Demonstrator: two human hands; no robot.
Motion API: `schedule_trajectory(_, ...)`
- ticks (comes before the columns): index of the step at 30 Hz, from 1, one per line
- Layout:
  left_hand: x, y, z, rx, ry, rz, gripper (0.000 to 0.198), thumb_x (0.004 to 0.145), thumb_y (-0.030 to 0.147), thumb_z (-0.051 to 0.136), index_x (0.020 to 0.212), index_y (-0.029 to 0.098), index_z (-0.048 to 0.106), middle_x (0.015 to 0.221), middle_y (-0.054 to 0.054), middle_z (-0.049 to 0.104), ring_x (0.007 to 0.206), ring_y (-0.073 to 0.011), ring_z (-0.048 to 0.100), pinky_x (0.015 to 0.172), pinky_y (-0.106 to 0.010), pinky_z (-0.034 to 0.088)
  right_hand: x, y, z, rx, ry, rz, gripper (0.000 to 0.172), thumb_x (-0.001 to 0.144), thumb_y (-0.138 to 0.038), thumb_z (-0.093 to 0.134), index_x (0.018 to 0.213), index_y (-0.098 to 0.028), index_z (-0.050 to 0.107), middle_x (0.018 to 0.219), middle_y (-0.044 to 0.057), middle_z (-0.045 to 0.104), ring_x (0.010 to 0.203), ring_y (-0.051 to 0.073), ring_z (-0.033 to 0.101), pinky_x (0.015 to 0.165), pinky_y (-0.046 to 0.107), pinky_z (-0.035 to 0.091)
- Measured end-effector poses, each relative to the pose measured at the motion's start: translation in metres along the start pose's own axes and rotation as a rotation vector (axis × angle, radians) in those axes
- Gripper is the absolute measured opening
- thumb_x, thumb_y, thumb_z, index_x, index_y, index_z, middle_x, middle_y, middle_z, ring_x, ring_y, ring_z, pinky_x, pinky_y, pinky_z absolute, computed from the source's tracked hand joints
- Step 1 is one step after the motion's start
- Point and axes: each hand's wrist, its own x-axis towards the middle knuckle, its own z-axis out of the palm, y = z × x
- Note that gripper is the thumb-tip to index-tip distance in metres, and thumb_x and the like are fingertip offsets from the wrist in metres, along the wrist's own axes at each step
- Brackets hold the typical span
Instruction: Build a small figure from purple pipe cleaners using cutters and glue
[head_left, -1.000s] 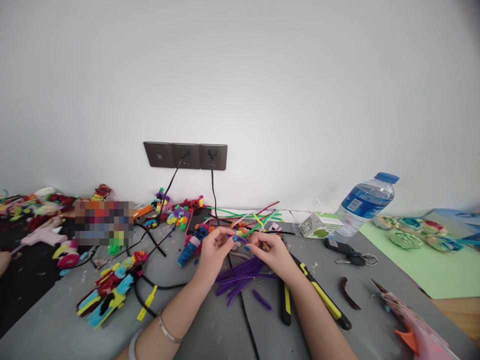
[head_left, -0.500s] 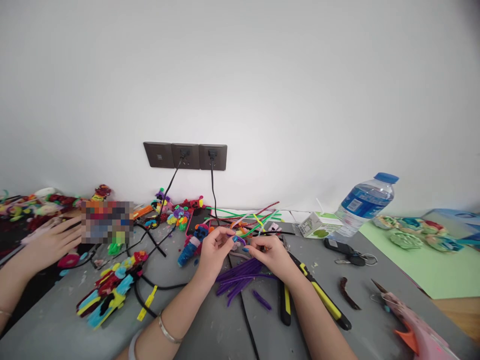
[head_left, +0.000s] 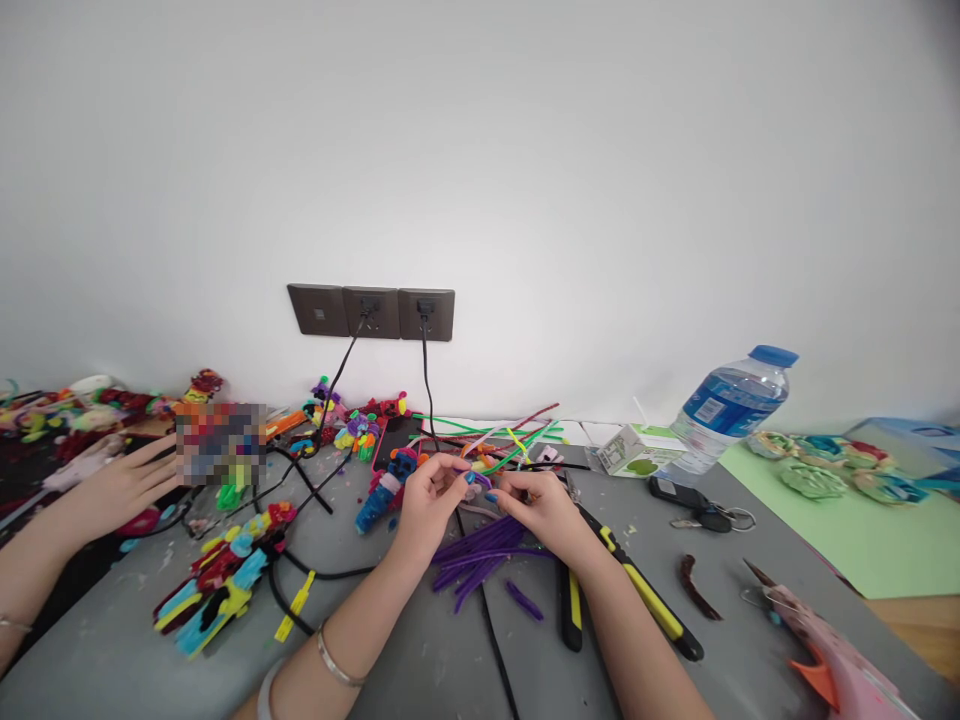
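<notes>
My left hand (head_left: 435, 497) is closed, thumb and fingertips pinched on a small purple pipe cleaner piece (head_left: 480, 481). Facing it, my right hand (head_left: 536, 502) is also closed, its thumb and finger pressed at the other end of that piece. Below both hands lies a bundle of purple pipe cleaners (head_left: 480, 555), with one short purple piece (head_left: 523, 600) apart from it. Green, white and red pipe cleaners (head_left: 525, 440) spread out behind my fingers. A blue fuzzy figure (head_left: 386, 490) lies left of my left hand.
Yellow-black pliers (head_left: 652, 605) lie under my right forearm. Further right are keys (head_left: 709, 517), a drink carton (head_left: 641, 452), a tilted bottle (head_left: 724, 410) and a pink glue gun (head_left: 832, 650). Colourful figures (head_left: 225, 580) and another person's hand (head_left: 112, 490) are at left, with black cables (head_left: 337, 574).
The other person's hand at the left has shifted slightly to the right. My own hands keep nearly the same place and pinch.
</notes>
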Motion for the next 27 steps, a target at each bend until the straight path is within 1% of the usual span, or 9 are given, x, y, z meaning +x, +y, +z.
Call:
schedule_trajectory(3, 0.0000, 0.0004, 0.0000, -0.002, 0.000, 0.000, 0.021, 0.073, 0.032, 0.073, 0.083, 0.015, 0.066, 0.072, -0.001, 0.063, 0.062, -0.0110, 0.057, 0.057, -0.021, 0.046, 0.0000, -0.0004, -0.0006, -0.013, -0.003, -0.001, 0.038, 0.090, -0.035, 0.054, 0.057, -0.019, 0.044, 0.055, -0.004, 0.036, 0.055, 0.010, 0.030, 0.052, 0.024, 0.025)
schedule_trajectory(6, 0.0002, -0.0003, -0.0002, -0.002, 0.000, 0.002, 0.020, 0.073, 0.032, 0.073, 0.083, 0.015, 0.066, 0.072, -0.001, 0.063, 0.061, -0.0107, 0.056, 0.057, -0.020, 0.046, 0.0000, -0.0009, -0.0014, -0.022, -0.012, 0.006, 0.036, 0.090, -0.032, 0.053, 0.058, -0.018, 0.046, 0.055, -0.004, 0.040, 0.055, 0.011, 0.033, 0.053, 0.024, 0.027)
schedule_trajectory(10, 0.0006, -0.0013, -0.0003, 0.011, 0.002, 0.013, 0.018, 0.074, 0.030, 0.071, 0.083, 0.015, 0.066, 0.071, -0.001, 0.062, 0.060, -0.0100, 0.055, 0.057, -0.020, 0.046, -0.0001, -0.0021, -0.0017, -0.037, -0.014, 0.003, 0.036, 0.092, -0.032, 0.051, 0.059, -0.018, 0.048, 0.055, -0.003, 0.043, 0.055, 0.011, 0.036, 0.054, 0.025, 0.028)
schedule_trajectory(12, 0.0004, -0.0003, 0.0000, 0.017, 0.010, 0.022, 0.017, 0.073, 0.029, 0.071, 0.082, 0.015, 0.065, 0.072, -0.001, 0.062, 0.062, -0.0105, 0.056, 0.058, -0.020, 0.047, 0.0000, -0.0036, -0.0017, -0.027, 0.021, -0.005, 0.031, 0.093, -0.033, 0.049, 0.065, -0.019, 0.053, 0.057, -0.003, 0.044, 0.055, 0.012, 0.037, 0.055, 0.025, 0.029)
schedule_trajectory(14, 0.0000, 0.0019, 0.0008, 0.024, 0.011, 0.030, 0.017, 0.072, 0.029, 0.071, 0.080, 0.015, 0.065, 0.076, -0.003, 0.063, 0.066, -0.0119, 0.059, 0.059, -0.021, 0.049, 0.0004, -0.0051, -0.0018, 0.012, 0.073, -0.010, 0.023, 0.094, -0.033, 0.048, 0.078, -0.019, 0.058, 0.062, -0.002, 0.049, 0.058, 0.013, 0.041, 0.056, 0.025, 0.032)
schedule_trajectory(16, -0.0006, 0.0042, 0.0018, 0.034, 0.007, 0.036, 0.017, 0.072, 0.029, 0.071, 0.079, 0.016, 0.065, 0.079, -0.003, 0.064, 0.070, -0.0137, 0.061, 0.061, -0.022, 0.051, 0.0009, -0.0056, -0.0021, 0.063, 0.116, -0.011, 0.019, 0.094, -0.032, 0.048, 0.089, -0.019, 0.060, 0.069, 0.000, 0.055, 0.060, 0.014, 0.046, 0.058, 0.025, 0.035)
schedule_trajectory(17, -0.0009, 0.0053, 0.0022, 0.039, 0.006, 0.038, 0.016, 0.071, 0.029, 0.070, 0.079, 0.016, 0.065, 0.080, -0.004, 0.064, 0.071, -0.0142, 0.061, 0.061, -0.022, 0.051, 0.0011, -0.0053, -0.0023, 0.087, 0.132, -0.012, 0.019, 0.094, -0.032, 0.048, 0.091, -0.019, 0.060, 0.071, 0.000, 0.057, 0.062, 0.014, 0.047, 0.059, 0.025, 0.036)
schedule_trajectory(21, -0.0014, 0.0071, 0.0029, 0.051, 0.010, 0.050, 0.015, 0.070, 0.028, 0.070, 0.078, 0.016, 0.064, 0.079, -0.004, 0.064, 0.072, -0.0144, 0.061, 0.060, -0.022, 0.051, 0.0014, -0.0021, -0.0024, 0.141, 0.165, -0.005, 0.020, 0.094, -0.033, 0.046, 0.090, -0.018, 0.060, 0.074, 0.003, 0.059, 0.064, 0.016, 0.050, 0.060, 0.026, 0.039)
schedule_trajectory(27, -0.0010, 0.0052, 0.0023, 0.047, 0.000, 0.051, 0.014, 0.070, 0.026, 0.069, 0.077, 0.016, 0.064, 0.081, -0.003, 0.064, 0.074, -0.0148, 0.061, 0.062, -0.022, 0.051, 0.0014, -0.0036, -0.0013, 0.172, 0.152, 0.011, 0.025, 0.093, -0.039, 0.049, 0.084, -0.018, 0.059, 0.075, 0.004, 0.060, 0.066, 0.016, 0.051, 0.062, 0.027, 0.040)
